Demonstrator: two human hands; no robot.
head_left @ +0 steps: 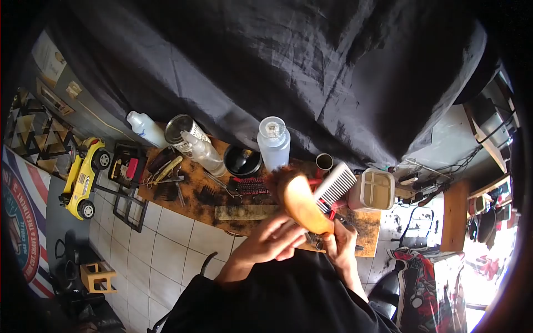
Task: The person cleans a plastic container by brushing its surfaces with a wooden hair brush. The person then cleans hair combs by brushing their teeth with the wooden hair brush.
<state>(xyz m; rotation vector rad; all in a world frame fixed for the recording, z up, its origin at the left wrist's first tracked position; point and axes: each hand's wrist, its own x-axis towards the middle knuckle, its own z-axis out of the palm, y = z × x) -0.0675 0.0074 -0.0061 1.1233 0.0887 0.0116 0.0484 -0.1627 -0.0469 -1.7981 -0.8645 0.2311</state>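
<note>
My right hand (341,243) is closed around the lower end of a curved wooden brush (300,202), lifted above the table. The brush's smooth light back faces up, and dark reddish bristles show along its far left edge. My left hand (269,244) is close to the brush's lower left side with its fingers stretched out; whether they touch it I cannot tell. Just beyond the brush, a white comb-like piece with dark teeth (336,186) stands tilted, its lower end partly hidden. A long flat comb (244,212) lies on the wooden table (194,213) to the left.
A clear bottle (273,144), a black bowl (242,161), a spray bottle (204,152) and a tin (183,133) line the table's back. At right stands a pale square container (373,190). A dark curtain (266,72) hangs behind. A yellow toy car (82,177) is at left.
</note>
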